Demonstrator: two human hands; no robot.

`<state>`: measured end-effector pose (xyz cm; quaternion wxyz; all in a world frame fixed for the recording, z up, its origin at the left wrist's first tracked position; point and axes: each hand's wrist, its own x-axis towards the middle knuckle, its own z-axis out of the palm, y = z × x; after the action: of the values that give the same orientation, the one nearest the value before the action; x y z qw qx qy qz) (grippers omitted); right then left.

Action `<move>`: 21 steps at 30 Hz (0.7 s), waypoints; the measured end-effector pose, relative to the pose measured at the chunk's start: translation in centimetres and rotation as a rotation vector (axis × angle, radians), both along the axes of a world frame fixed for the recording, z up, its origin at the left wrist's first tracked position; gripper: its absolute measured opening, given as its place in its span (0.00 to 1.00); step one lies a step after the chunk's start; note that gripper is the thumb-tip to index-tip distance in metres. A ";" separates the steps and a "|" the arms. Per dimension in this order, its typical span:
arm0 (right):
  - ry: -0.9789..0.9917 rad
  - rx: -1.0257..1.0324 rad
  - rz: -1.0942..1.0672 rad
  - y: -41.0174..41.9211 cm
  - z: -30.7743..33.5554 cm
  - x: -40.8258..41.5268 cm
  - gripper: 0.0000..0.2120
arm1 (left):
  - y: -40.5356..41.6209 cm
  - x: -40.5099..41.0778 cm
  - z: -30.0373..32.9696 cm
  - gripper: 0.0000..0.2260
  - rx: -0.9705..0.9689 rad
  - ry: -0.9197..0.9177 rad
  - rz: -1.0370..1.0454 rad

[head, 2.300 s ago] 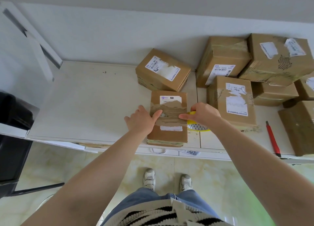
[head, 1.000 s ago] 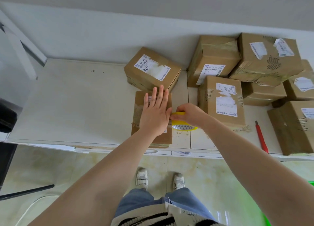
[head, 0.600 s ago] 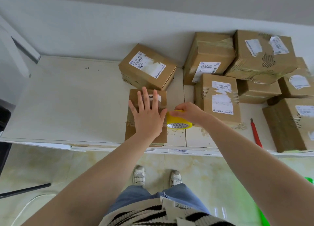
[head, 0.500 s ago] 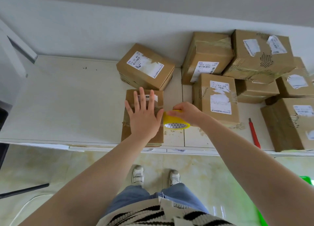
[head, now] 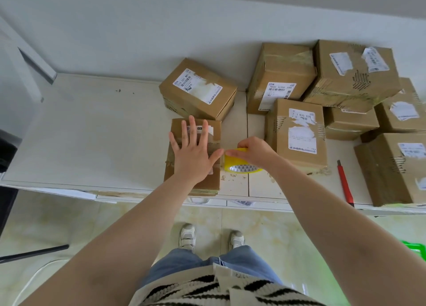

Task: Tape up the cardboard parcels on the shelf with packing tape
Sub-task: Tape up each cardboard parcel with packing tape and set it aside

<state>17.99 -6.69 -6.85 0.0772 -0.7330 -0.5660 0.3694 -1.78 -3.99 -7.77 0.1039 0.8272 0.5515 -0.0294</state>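
A small cardboard parcel (head: 208, 183) lies flat near the front edge of the white shelf (head: 92, 139). My left hand (head: 193, 153) lies spread flat on the parcel's top, fingers apart, over a band of clear tape. My right hand (head: 252, 151) grips a yellow roll of packing tape (head: 239, 165) just right of the parcel, at its right edge. The label on the parcel is mostly hidden under my fingers.
Another parcel (head: 198, 89) sits right behind the small one. Several more boxes (head: 299, 130) are stacked to the right against the wall. A red utility knife (head: 344, 181) lies on the shelf between two boxes. Tiled floor and my shoes are below.
My left hand went from pinching the tape with a finger to lying flat with fingers spread on the parcel. My right hand has kept the tape roll at the parcel's right edge.
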 end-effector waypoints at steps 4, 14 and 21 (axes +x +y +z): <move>-0.030 0.011 -0.025 -0.1 0.0 -0.3 0.28 | 0.5 0.0 0.8 0.40 -0.095 0.011 -0.013; -0.012 0.195 -0.110 -2.0 1.5 -0.2 0.19 | -0.9 0.8 2.0 0.36 0.008 -0.116 0.045; 0.217 0.463 -0.419 -5.7 5.1 1.8 0.06 | -3.8 6.7 5.6 0.10 -0.085 -0.793 0.115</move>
<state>19.82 -12.41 -1.74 0.3757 -0.7528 -0.4604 0.2831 4.97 -7.75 -2.12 0.3444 0.7371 0.5122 0.2752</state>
